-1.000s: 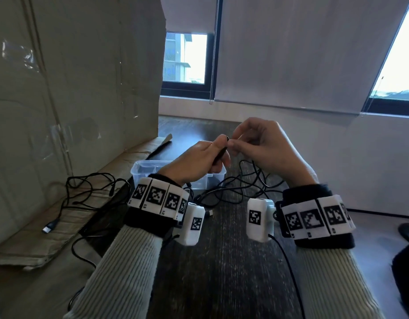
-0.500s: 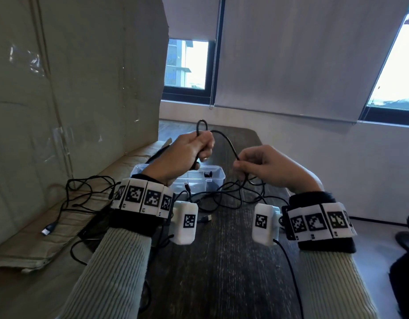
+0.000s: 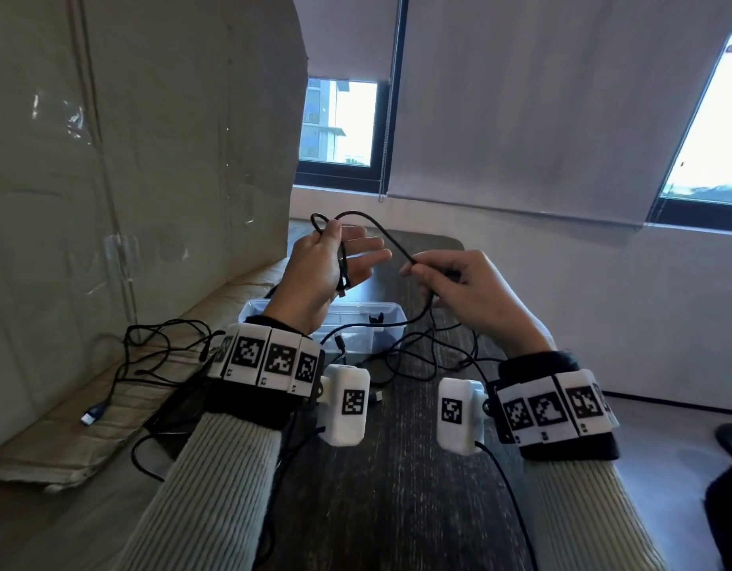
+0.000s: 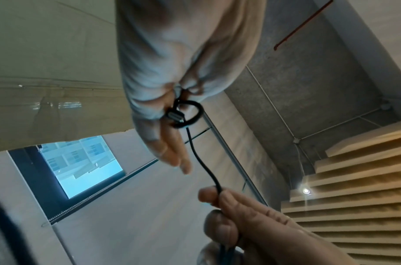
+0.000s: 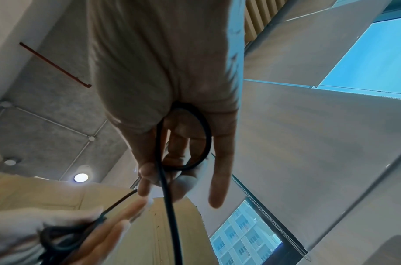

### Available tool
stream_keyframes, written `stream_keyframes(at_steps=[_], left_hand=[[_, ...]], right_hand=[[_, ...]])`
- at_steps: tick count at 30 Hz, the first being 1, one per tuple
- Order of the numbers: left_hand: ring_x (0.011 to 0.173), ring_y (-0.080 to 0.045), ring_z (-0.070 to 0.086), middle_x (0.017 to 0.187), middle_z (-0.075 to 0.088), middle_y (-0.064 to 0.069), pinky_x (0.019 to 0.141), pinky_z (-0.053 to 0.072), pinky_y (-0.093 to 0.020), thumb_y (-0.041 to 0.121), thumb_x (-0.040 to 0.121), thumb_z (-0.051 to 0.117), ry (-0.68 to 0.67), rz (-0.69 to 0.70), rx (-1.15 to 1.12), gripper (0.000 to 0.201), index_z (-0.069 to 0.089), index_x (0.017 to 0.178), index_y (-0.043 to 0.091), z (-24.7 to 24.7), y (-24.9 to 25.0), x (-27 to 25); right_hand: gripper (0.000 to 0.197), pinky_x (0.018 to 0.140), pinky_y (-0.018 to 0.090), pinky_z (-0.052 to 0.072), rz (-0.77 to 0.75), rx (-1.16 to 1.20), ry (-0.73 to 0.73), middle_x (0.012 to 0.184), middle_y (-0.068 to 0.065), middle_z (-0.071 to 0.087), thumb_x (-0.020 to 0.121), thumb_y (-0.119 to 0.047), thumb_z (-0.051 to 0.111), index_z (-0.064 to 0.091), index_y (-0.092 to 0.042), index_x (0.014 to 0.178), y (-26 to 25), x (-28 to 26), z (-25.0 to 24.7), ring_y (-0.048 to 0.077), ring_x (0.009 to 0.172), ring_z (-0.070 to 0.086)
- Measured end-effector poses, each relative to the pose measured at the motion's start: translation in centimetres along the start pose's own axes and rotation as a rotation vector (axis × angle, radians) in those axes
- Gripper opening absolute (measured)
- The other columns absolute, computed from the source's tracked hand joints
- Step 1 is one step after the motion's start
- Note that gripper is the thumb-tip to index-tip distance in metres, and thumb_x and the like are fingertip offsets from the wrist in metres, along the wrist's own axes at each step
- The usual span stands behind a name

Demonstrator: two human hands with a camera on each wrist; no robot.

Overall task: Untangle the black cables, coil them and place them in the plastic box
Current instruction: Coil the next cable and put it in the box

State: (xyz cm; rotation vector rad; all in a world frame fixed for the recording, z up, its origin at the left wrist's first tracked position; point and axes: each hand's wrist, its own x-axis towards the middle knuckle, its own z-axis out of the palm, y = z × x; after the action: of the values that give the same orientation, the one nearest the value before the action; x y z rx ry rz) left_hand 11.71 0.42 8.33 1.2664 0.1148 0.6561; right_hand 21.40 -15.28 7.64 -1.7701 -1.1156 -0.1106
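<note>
The left hand [image 3: 314, 274] was up with its fingers spread straight, thumb pinning a small loop of the black cable [image 3: 380, 232] against the palm, the plug end dangling below the thumb. Just beside it the right hand [image 3: 467, 290] pinched the same cable between thumb and curled fingers. Below both hands sat the plastic box [image 3: 391, 323], loose cables [image 3: 422, 356] tangled around it.

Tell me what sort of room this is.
Probably an office or workroom: roller blinds cover large windows facing a tall building, a bare concrete ceiling carries exposed conduit, and a dark wooden table serves as the work surface.
</note>
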Motion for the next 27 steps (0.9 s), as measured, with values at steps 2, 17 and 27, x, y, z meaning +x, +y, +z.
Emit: stream_keyframes(at_steps=[2, 17, 27], left_hand=[[0.086, -0.02, 0.071, 0.1, 0.069, -0.007, 0.082, 0.055, -0.036, 0.031, 0.106, 0.023, 0.018, -0.021, -0.028, 0.043, 0.054, 0.115, 0.003, -0.1, -0.1, 0.2], [0.05, -0.003, 0.054, 0.062, 0.048, 0.006, 0.057, 0.054, -0.023, 0.032, 0.105, 0.026, -0.019, -0.039, -0.26, 0.041, 0.06, 0.103, 0.009, 1.3, -0.1, 0.0], [0.041, -0.001, 0.024, 0.051, 0.036, 0.013, 0.039, 0.02, -0.014, 0.034, 0.105, 0.028, 0.073, 0.075, -0.369, 0.037, 0.058, 0.091, 0.018, 1.6, 0.2, 0.0]], right_hand=[[0.017, 0.061, 0.014, 0.048, 0.009, -0.015, -0.034, 0.066, -0.006, 0.058, 0.095, -0.016, 0.058, 0.075, -0.015, 0.098, 0.1, 0.0, 0.3, 0.003, 0.061, 0.052], [0.014, 0.077, 0.038, 0.054, 0.088, 0.014, -0.256, 0.073, 0.01, 0.073, 0.091, -0.017, 0.065, 0.074, -0.012, 0.1, -1.1, -0.8, 1.1, 0.016, 0.07, 0.063], [0.045, 0.073, 0.045, 0.06, 0.245, 0.388, -0.185, 0.077, 0.017, 0.072, 0.078, -0.007, 0.073, 0.052, -0.004, 0.118, -1.8, -1.6, -1.2, 0.031, 0.07, 0.072]])
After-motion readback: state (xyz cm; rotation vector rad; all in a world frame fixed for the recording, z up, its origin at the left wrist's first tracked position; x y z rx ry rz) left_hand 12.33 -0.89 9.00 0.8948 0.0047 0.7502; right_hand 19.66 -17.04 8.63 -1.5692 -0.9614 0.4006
